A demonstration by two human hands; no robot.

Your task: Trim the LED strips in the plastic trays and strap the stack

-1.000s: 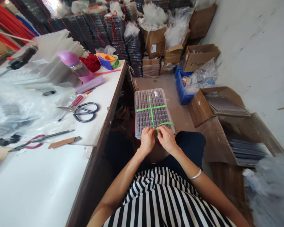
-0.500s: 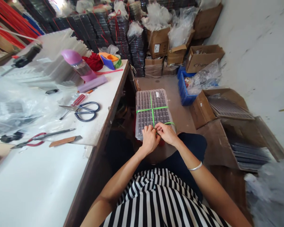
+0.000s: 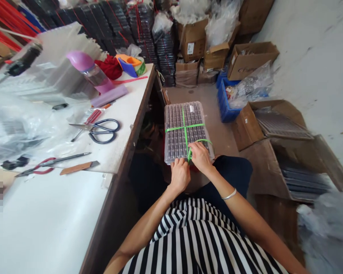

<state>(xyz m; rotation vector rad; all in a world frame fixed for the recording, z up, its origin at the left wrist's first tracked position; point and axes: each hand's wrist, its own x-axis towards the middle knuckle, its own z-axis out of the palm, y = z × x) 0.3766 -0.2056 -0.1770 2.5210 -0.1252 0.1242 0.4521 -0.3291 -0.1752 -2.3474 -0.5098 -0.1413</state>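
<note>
A stack of clear plastic trays [image 3: 175, 142] with rows of small dark pieces lies in front of my knees. Green strap [image 3: 185, 131] crosses over it, and a loose length curves out past my right wrist. Close to the near edge, my right hand [image 3: 200, 156] pinches the strap where it bunches up. My left hand [image 3: 180, 175] is closed at the stack's near edge, just left of the strap; its curled fingers hide what they grip.
On the workbench [image 3: 125, 146] at left lie scissors [image 3: 103, 131], pliers [image 3: 42, 167], a flat blade [image 3: 79, 168] and a pink bottle [image 3: 94, 72]. Cardboard boxes [image 3: 251, 62] and a blue crate [image 3: 227, 102] stand at right. Tied stacks of dark trays [image 3: 165, 57] line the back.
My hands have moved apart: the left slid down to the stack's near edge, the right rose slightly along the strap. More bunched green strap now shows between them. The view shifted a little.
</note>
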